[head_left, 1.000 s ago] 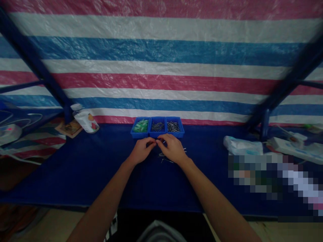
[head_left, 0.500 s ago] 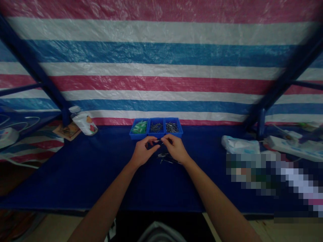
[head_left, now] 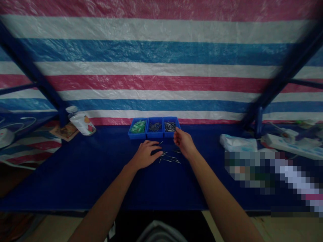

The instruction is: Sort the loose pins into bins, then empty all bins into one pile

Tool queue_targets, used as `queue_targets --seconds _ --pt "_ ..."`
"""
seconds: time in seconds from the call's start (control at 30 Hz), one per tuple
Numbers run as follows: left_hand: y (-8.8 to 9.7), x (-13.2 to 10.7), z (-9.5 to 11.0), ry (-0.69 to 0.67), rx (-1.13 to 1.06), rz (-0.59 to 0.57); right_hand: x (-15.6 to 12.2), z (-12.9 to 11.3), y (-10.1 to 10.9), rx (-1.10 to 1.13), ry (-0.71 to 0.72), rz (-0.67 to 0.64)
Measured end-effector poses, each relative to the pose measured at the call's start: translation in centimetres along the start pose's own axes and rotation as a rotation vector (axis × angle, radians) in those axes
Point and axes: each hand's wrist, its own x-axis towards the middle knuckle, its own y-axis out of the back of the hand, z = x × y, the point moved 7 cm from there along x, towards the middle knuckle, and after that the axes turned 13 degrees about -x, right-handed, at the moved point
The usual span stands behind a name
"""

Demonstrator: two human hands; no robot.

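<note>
Right hand (head_left: 183, 143) pinches at the blue tray's (head_left: 154, 137) right compartment, any nail held too small to see; left hand (head_left: 145, 155) lies relaxed beside loose nails (head_left: 169, 158).

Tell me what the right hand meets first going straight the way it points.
Most likely the front rim of the blue compartment tray, at its right-hand compartment, then the small nails inside. The right hand overlaps that rim in view, so its fingertips may be just above it.

Fwd route: 3-compartment blue tray (head_left: 137, 136) blocks both hands; R hand (head_left: 184, 143) at its R bin. Gap betw. R hand and L hand (head_left: 147, 155) passable above loose nails (head_left: 169, 158). Wide passage R to white pack (head_left: 238, 143).
</note>
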Motion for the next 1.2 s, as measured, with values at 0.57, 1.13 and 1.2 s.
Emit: queue_targets --seconds 0.57,1.13,1.2 --pt "-0.2 0.5 -0.6 -0.061 0.027 0.002 -2.6 0.1 -4.7 -1.413 0.815 -0.217" --pt "0.7 0.5 -0.9 -0.022 -0.018 0.089 -2.5 0.0 -4.8 -1.47 0.77 -0.205" --pt "1.1 0.5 -1.1 -0.012 -0.018 0.123 -2.4 -0.1 -4.7 -1.405 0.785 -0.201"
